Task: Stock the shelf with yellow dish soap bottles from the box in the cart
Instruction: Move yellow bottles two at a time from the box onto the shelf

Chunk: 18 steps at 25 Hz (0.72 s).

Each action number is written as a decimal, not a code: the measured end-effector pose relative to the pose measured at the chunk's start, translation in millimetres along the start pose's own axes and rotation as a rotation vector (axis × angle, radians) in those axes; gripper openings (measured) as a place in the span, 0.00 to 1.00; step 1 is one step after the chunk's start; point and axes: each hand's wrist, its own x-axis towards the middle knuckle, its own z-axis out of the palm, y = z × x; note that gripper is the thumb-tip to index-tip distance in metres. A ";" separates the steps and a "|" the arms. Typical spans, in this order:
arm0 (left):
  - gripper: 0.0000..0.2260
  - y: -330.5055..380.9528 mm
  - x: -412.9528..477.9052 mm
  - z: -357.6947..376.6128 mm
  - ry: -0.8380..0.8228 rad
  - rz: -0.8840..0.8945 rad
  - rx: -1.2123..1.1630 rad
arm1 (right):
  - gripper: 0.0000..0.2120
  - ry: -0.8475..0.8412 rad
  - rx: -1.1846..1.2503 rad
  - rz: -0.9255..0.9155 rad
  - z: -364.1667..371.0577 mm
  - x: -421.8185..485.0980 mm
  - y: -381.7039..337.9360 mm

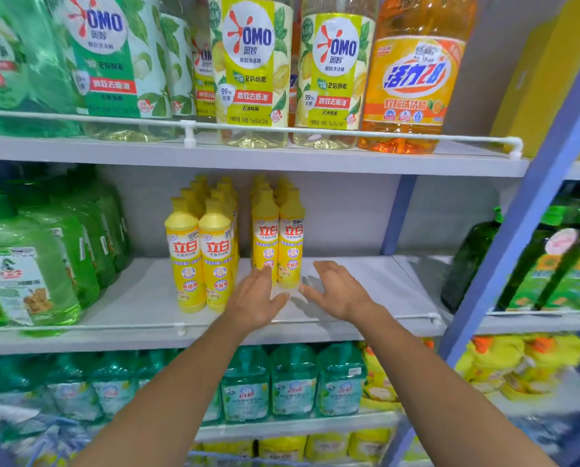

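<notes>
Two blocks of yellow dish soap bottles stand upright on the middle shelf (366, 281). The left block (199, 251) reaches close to the shelf's front rail. The right block (278, 237) stands further back. My left hand (256, 298) is open, fingers spread, its fingertips at the base of the right block's front bottles. My right hand (337, 289) is open just right of that block, palm toward it, holding nothing. The box and the cart are out of view.
Green detergent bottles (45, 251) fill the shelf's left end. Big lemon and orange bottles (413, 72) stand on the shelf above. A blue upright post (517, 227) bounds the right side, with a dark green bottle (467, 261) beside it. Teal bottles (292, 382) sit below.
</notes>
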 end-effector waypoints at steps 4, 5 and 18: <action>0.34 2.1 -76.9 -29.7 -0.083 0.155 0.433 | 0.38 -0.060 -0.160 -0.012 -6.5 -76.8 -37.7; 0.36 0.9 -95.5 -37.4 -0.089 0.171 0.511 | 0.39 -0.070 -0.181 -0.008 -5.2 -94.1 -47.5; 0.36 -88.4 -265.5 -22.1 -0.201 0.071 0.481 | 0.40 -0.178 -0.226 -0.070 113.8 -211.4 -141.8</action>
